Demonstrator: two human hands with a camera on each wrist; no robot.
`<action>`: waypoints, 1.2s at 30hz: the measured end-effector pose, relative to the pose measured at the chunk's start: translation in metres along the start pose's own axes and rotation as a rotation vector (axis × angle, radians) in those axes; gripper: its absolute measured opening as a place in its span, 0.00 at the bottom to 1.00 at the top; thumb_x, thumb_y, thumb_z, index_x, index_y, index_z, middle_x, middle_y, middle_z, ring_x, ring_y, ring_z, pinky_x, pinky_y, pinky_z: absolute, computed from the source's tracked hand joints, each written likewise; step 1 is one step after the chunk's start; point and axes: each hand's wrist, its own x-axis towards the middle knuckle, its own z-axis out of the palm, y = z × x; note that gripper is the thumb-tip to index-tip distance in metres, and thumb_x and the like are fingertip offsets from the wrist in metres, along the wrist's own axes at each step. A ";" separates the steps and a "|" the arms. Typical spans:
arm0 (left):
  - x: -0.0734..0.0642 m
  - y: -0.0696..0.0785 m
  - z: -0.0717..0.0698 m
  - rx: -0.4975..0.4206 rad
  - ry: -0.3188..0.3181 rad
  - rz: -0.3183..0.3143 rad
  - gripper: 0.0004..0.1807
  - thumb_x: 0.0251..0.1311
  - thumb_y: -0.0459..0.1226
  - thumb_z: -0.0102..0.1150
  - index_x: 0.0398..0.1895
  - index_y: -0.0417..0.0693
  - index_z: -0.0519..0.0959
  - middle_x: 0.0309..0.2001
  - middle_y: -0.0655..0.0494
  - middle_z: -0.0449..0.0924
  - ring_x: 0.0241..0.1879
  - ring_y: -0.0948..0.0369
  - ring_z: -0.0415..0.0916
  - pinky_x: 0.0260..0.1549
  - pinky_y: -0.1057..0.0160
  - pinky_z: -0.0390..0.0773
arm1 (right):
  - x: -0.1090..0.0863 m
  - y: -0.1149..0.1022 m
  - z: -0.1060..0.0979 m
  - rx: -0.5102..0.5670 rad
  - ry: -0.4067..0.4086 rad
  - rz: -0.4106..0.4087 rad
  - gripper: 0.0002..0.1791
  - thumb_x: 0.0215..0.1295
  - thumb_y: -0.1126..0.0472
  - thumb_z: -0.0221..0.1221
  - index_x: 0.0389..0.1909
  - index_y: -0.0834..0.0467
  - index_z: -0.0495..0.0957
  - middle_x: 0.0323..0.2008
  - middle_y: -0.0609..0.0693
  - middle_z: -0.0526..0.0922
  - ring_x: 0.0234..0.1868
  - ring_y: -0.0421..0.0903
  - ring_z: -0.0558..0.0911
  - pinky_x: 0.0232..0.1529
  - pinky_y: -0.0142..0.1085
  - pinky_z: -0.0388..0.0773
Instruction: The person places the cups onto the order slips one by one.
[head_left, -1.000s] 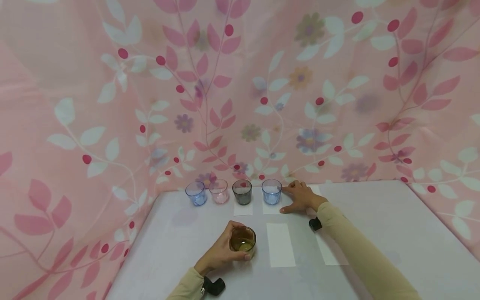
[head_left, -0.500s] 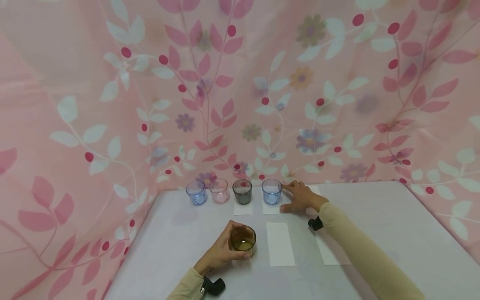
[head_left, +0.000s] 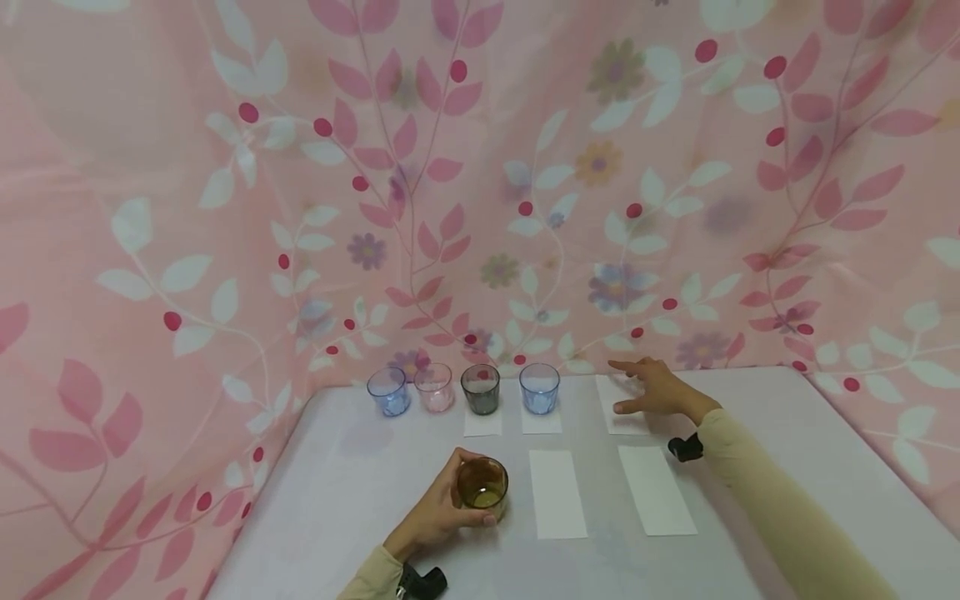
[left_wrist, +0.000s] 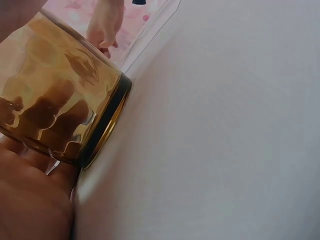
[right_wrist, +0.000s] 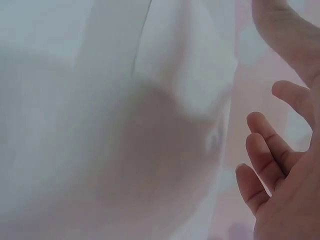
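Observation:
My left hand (head_left: 442,504) grips an amber glass (head_left: 483,487) at the front of the table, fingers and thumb round its side. In the left wrist view the amber glass (left_wrist: 55,90) appears with its base at the white tabletop. Over a white paper strip (head_left: 618,421) at the back right, my right hand (head_left: 663,392) is spread with nothing in it. Its fingers (right_wrist: 265,160) are loosely bent in the right wrist view. Left of that hand, a blue glass (head_left: 540,392) stands on a paper strip (head_left: 542,425), apart from the fingers.
A smoky grey glass (head_left: 481,392) stands on another strip (head_left: 482,427). Farther left are a pink glass (head_left: 434,390) and a second blue glass (head_left: 389,393). Two strips lie in front, one central (head_left: 557,496), one right (head_left: 657,492). Behind hangs a pink floral cloth (head_left: 480,183).
My right hand has let go of the blue glass and moved right, over the back right paper strip. My left hand still holds the amber glass in about the same place.

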 end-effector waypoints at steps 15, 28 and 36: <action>-0.003 -0.003 -0.004 -0.094 -0.006 0.001 0.41 0.58 0.23 0.74 0.71 0.35 0.61 0.71 0.30 0.67 0.69 0.59 0.72 0.70 0.62 0.76 | -0.032 0.036 0.000 0.059 -0.024 0.016 0.53 0.59 0.46 0.78 0.80 0.59 0.64 0.53 0.63 0.79 0.47 0.52 0.73 0.51 0.45 0.74; 0.002 -0.008 -0.004 -0.135 -0.033 0.091 0.40 0.59 0.22 0.73 0.72 0.33 0.63 0.69 0.28 0.69 0.68 0.60 0.75 0.71 0.62 0.75 | -0.028 0.047 0.002 0.041 -0.048 0.002 0.56 0.57 0.45 0.79 0.81 0.59 0.62 0.42 0.55 0.72 0.42 0.48 0.67 0.45 0.41 0.67; 0.002 -0.005 -0.002 -0.128 -0.029 0.089 0.40 0.59 0.23 0.73 0.71 0.31 0.62 0.69 0.23 0.66 0.68 0.59 0.75 0.71 0.62 0.75 | -0.023 0.045 -0.002 0.033 -0.114 0.055 0.55 0.56 0.44 0.79 0.81 0.57 0.64 0.43 0.54 0.72 0.45 0.49 0.69 0.47 0.42 0.69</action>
